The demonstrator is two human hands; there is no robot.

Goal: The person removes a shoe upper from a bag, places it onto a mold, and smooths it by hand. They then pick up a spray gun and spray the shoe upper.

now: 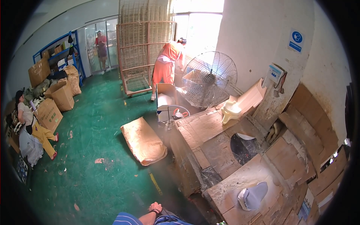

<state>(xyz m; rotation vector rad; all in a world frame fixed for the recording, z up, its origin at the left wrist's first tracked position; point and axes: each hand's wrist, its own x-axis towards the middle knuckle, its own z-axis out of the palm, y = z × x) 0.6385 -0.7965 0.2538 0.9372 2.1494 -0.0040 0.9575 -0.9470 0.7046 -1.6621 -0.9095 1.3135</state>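
My left hand point(155, 207) is at the lower edge, with a dark band at its wrist. Its fingers look curled closed, and whatever may be inside them is hidden. Dark blue cloth or cord lies just beside it, below a blue striped sleeve point(126, 219). My right hand is out of the picture. To the right, a grey and white cap-shaped piece point(253, 196) rests on a dusty cardboard sheet point(228, 189). Farther back on the cardboard-covered bench sits a cream, lobed plastic-looking part point(230, 111). Between them lies a black round disc point(243, 149).
A large caged fan point(210, 78) stands behind the bench. On the green floor lies a brown paper sack point(143, 141). A person in orange point(167, 62) bends beside a tall mesh rack point(138, 52). Another person point(28, 123) stands left by cartons point(49, 114); a third is at the doorway.
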